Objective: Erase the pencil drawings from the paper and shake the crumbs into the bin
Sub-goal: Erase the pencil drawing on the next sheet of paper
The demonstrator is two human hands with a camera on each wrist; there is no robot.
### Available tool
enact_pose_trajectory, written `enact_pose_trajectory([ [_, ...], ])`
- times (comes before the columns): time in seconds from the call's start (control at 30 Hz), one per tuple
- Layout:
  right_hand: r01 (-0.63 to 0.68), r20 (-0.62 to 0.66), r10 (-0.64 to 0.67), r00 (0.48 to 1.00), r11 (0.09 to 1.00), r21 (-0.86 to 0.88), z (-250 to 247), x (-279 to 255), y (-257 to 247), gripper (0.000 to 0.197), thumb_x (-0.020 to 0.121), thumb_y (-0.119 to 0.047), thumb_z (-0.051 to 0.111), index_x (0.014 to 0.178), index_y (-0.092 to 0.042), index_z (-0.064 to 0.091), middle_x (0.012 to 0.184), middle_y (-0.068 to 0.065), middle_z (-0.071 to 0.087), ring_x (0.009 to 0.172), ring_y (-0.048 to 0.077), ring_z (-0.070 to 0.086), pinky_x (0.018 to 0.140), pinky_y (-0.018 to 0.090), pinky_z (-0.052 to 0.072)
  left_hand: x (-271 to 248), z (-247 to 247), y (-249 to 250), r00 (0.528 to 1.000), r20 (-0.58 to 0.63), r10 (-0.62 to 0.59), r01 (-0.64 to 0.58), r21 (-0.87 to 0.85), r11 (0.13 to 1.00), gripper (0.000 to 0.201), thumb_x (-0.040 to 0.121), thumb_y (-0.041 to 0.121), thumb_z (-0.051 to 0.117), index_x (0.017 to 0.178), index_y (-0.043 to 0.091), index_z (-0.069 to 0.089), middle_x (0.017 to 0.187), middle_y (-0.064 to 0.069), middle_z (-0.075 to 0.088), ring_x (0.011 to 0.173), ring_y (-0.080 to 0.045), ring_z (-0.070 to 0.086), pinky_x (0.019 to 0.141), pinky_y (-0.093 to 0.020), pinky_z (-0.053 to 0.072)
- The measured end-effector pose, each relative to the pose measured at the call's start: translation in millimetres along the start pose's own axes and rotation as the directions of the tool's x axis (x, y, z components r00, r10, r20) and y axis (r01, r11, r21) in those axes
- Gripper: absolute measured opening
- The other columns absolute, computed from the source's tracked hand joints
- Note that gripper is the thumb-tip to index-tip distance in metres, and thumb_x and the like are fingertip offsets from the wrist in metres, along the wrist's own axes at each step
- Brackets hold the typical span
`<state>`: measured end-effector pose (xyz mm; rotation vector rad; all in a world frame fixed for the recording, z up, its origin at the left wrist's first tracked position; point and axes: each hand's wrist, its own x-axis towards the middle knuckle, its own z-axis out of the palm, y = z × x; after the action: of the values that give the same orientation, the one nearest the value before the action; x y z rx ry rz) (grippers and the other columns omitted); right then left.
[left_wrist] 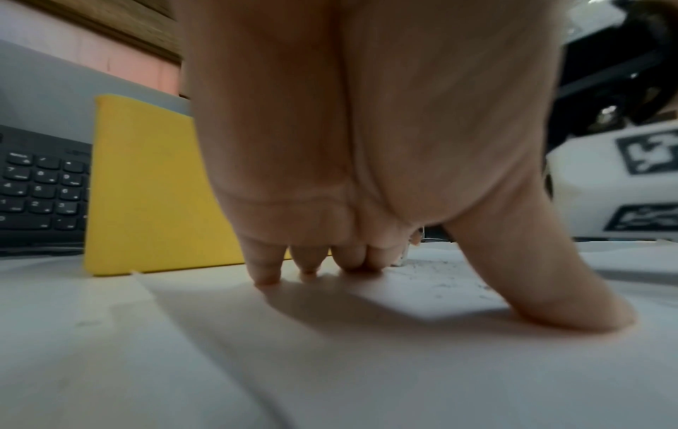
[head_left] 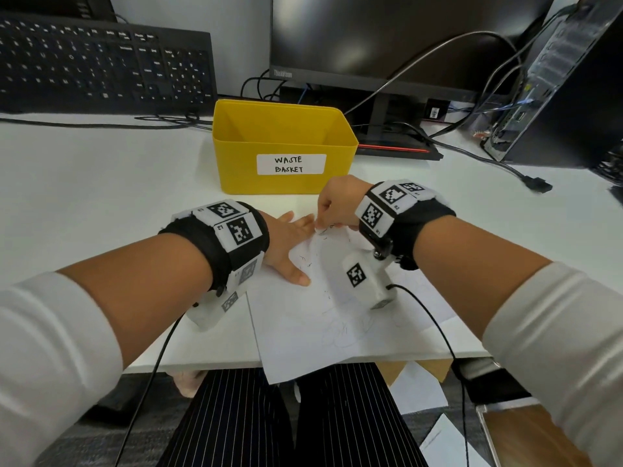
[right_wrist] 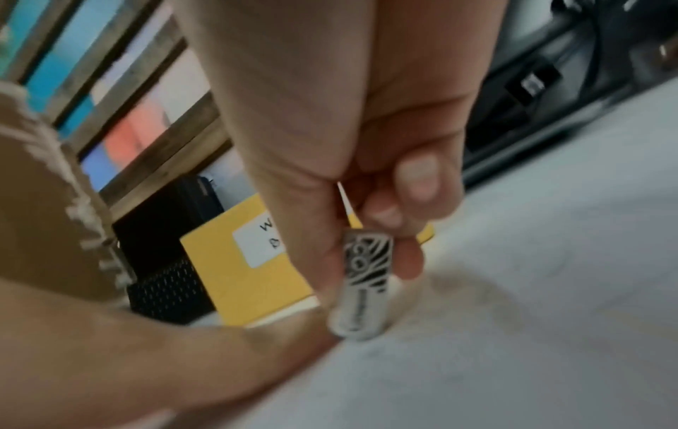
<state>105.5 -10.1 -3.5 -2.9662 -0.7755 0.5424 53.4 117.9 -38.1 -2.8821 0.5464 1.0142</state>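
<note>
Right hand [head_left: 332, 205] grip pinches small white sleeved eraser [right_wrist: 361, 286] on thin, floppy white paper sheet [head_left: 337, 318]; flat left hand [head_left: 286, 247], grip released, pins it beside; lift by opposite edges.

White desk [head_left: 84, 183], front edge toward viewer. Black keyboard [head_left: 101, 62] propped at back left, dark monitor [head_left: 387, 38] behind centre, computer tower [head_left: 556, 79] at right, black cables [head_left: 472, 153] trailing across desk. Pale wall [head_left: 188, 11] behind. Grey carpet [head_left: 84, 443] below; loose sheets [head_left: 418, 389] on floor at right.
</note>
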Motion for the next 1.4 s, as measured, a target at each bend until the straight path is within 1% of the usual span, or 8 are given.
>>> enact_pose_trajectory([
  [0.13,-0.048,-0.032,0.048,0.998,0.999,0.009,-0.1,-5.3,11.9,0.016,0.088,-0.027,0.062,0.085,-0.012,0.061,0.065,-0.003,0.050,0.049,0.006,0.040,0.034,0.008,0.033,-4.9,-1.3,3.4,1.000,0.001,-0.017,0.017,0.019,1.000,0.104,0.085,0.058,0.053,0.148,0.016,-0.019,0.156,0.003,-0.023,0.145,-0.024,-0.016,0.118,-0.047,0.005],
  [0.3,-0.171,-0.109,0.221,0.969,0.920,0.352,12.1,-15.9,52.9,0.013,0.089,-0.019,0.059,0.079,-0.013,0.064,0.046,-0.004,0.060,0.052,0.017,0.058,0.067,0.029,0.054,-5.9,-2.2,2.4,1.000,0.000,-0.020,0.020,0.024,1.000,0.106,0.083,0.059,0.055,0.148,0.015,-0.018,0.156,0.003,-0.022,0.145,-0.022,-0.014,0.119,-0.046,0.006],
  [0.43,-0.165,-0.129,0.254,0.959,0.865,0.473,25.0,-28.2,71.3,0.012,0.088,-0.018,0.063,0.093,-0.008,0.066,0.074,0.009,0.065,0.063,0.021,0.061,0.074,0.026,0.054,-9.0,-8.0,6.1,1.000,-0.003,-0.029,0.029,0.076,0.997,0.105,0.084,0.057,0.055,0.149,0.013,-0.013,0.157,0.000,-0.018,0.145,-0.021,-0.013,0.119,-0.043,0.005],
  [0.57,-0.146,-0.173,0.227,0.958,0.911,0.387,30.4,-31.1,75.7,0.022,0.086,-0.031,0.065,0.098,-0.014,0.069,0.069,-0.006,0.062,0.076,0.013,0.058,0.077,0.019,0.044,-12.5,-15.3,19.7,0.998,0.018,-0.054,0.051,0.159,0.986,0.095,0.089,0.049,0.054,0.150,0.008,-0.006,0.155,-0.004,-0.023,0.145,-0.019,-0.017,0.119,-0.038,0.009],
  [0.77,-0.129,-0.184,0.195,0.964,0.940,0.317,29.0,-35.1,75.0,0.026,0.085,-0.025,0.065,0.109,-0.016,0.069,0.113,0.000,0.067,0.105,0.015,0.058,0.079,0.018,0.036,-13.6,-17.8,28.8,0.996,-0.064,-0.063,0.062,-0.020,0.998,0.087,0.090,0.059,0.043,0.151,0.011,0.004,0.159,-0.001,0.004,0.144,-0.018,0.016,0.117,-0.035,0.018],
  [1.0,-0.188,-0.172,0.202,0.964,0.978,0.093,20.2,-21.6,60.9,0.029,0.087,-0.025,0.061,0.110,-0.008,0.066,0.115,0.008,0.064,0.108,0.023,0.057,0.089,0.028,0.046,-7.4,-3.9,43.8,0.995,-0.075,-0.066,0.071,0.069,0.995,0.100,0.088,0.061,0.044,0.149,0.002,-0.008,0.156,-0.009,-0.018,0.146,-0.023,-0.009,0.117,-0.037,0.008],
  [1.17,-0.038,-0.221,0.054,0.974,0.996,0.075,20.9,-13.0,41.6,0.028,0.088,-0.025,0.059,0.111,-0.011,0.067,0.119,0.004,0.063,0.112,0.020,0.055,0.092,0.025,0.042,-4.5,-2.5,44.1,0.995,-0.047,-0.084,0.086,0.052,0.995,0.102,0.088,0.062,0.042,0.148,0.000,-0.013,0.156,-0.012,-0.019,0.146,-0.025,-0.010,0.117,-0.039,0.007],
  [1.4,-0.096,-0.221,0.108,0.969,0.993,0.065,19.0,-1.9,51.5,0.020,0.086,-0.022,0.059,0.100,-0.011,0.069,0.107,0.004,0.065,0.101,0.021,0.059,0.079,0.024,0.044,-2.6,-1.7,42.9,0.994,-0.043,-0.100,0.103,0.054,0.993,0.105,0.087,0.064,0.041,0.146,-0.001,-0.016,0.155,-0.013,-0.021,0.145,-0.024,-0.012,0.117,-0.037,0.005],
])
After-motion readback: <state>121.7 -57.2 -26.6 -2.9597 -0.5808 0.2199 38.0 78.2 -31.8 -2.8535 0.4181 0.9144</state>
